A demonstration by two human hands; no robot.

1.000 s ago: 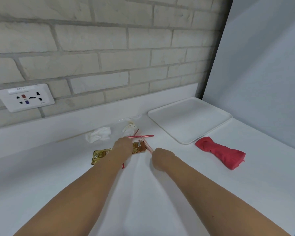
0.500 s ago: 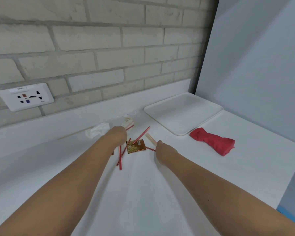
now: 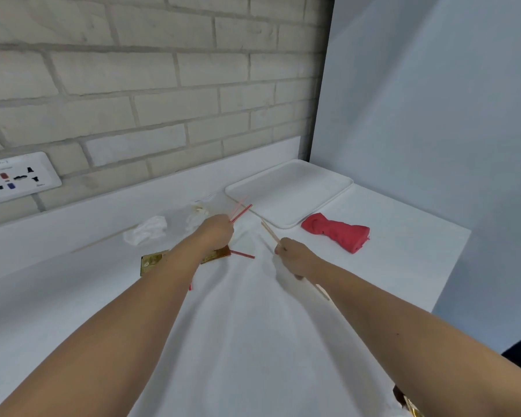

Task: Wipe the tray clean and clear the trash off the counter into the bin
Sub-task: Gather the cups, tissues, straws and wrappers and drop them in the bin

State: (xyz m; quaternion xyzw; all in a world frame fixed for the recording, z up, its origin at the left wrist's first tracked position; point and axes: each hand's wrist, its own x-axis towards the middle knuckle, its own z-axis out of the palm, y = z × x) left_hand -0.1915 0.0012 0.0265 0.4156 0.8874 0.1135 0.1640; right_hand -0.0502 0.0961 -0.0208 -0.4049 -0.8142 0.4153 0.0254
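Straws (image 3: 242, 211) now lifted, left hand (image 3: 215, 233) curled round them; right hand (image 3: 295, 258) grips stick (image 3: 269, 231). Wrapper (image 3: 151, 261), tissue (image 3: 146, 230) lie on counter (image 3: 253, 341) left of tray (image 3: 289, 191). Gather remainder into one fist before binning; bin unseen.

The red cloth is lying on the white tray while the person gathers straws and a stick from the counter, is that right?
Not quite. The head view shows the red cloth on the counter beside the white tray, not on it. The rest holds: the left hand grips red straws and the right hand grips a wooden stick.
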